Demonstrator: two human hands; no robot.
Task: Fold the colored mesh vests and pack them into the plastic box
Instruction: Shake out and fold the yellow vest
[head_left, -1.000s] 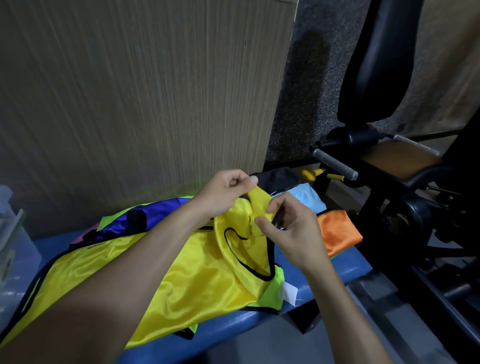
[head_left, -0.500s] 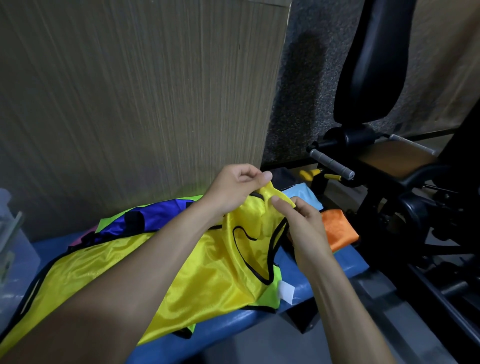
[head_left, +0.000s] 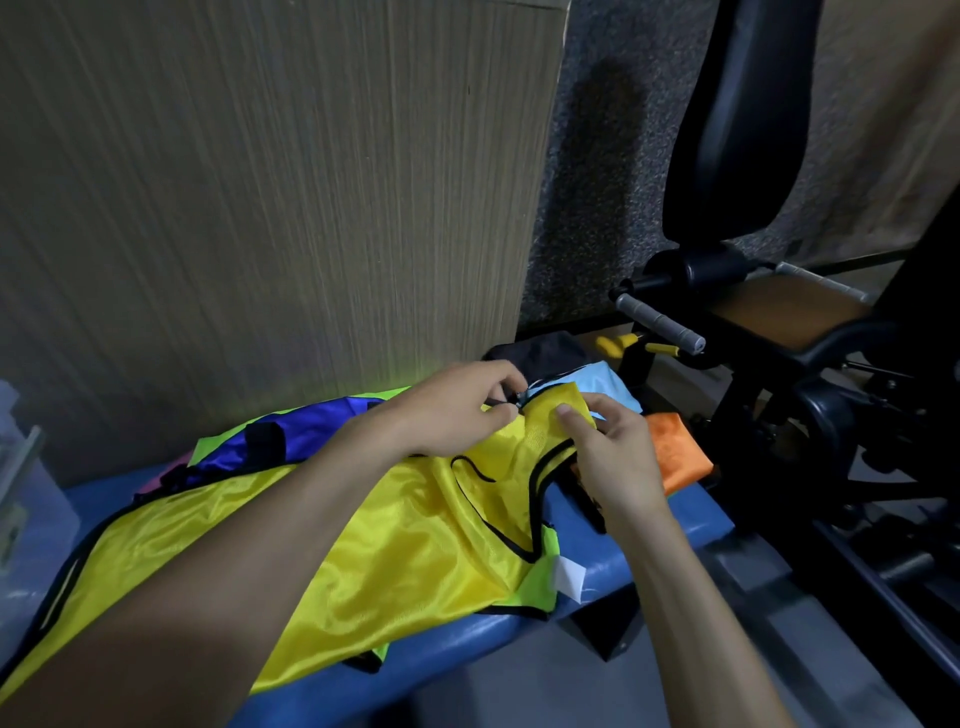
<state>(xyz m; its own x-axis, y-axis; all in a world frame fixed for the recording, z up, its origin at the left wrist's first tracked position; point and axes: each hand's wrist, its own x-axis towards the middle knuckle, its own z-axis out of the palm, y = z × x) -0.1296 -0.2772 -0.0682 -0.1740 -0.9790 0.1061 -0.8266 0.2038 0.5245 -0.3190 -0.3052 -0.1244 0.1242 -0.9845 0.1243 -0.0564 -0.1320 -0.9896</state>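
A yellow vest (head_left: 363, 561) of shiny mesh, edged in black binding, lies spread over the blue padded tabletop (head_left: 597, 587), its shoulder strap raised at the far end. The left hand (head_left: 457, 410) pinches the strap's black edge between thumb and fingertips; the right hand (head_left: 608, 457) grips the strap's yellow tip with the thumb on top and the fingers curled beneath. A white label (head_left: 569, 578) hangs at the near right hem. Under the yellow vest lie a blue vest (head_left: 311, 431) and a lime-green vest (head_left: 208, 447) to the left; a light blue vest (head_left: 605, 384), a dark vest (head_left: 545, 351) and an orange vest (head_left: 675, 457) lie at the far right end. A wood-grain panel (head_left: 260, 208) stands behind the tabletop, beside a grey speckled wall (head_left: 608, 156). A clear plastic box (head_left: 26, 493) shows at the left edge. A black exercise machine (head_left: 743, 130) with a brown seat (head_left: 784, 312) crowds the right side, just beside the tabletop.
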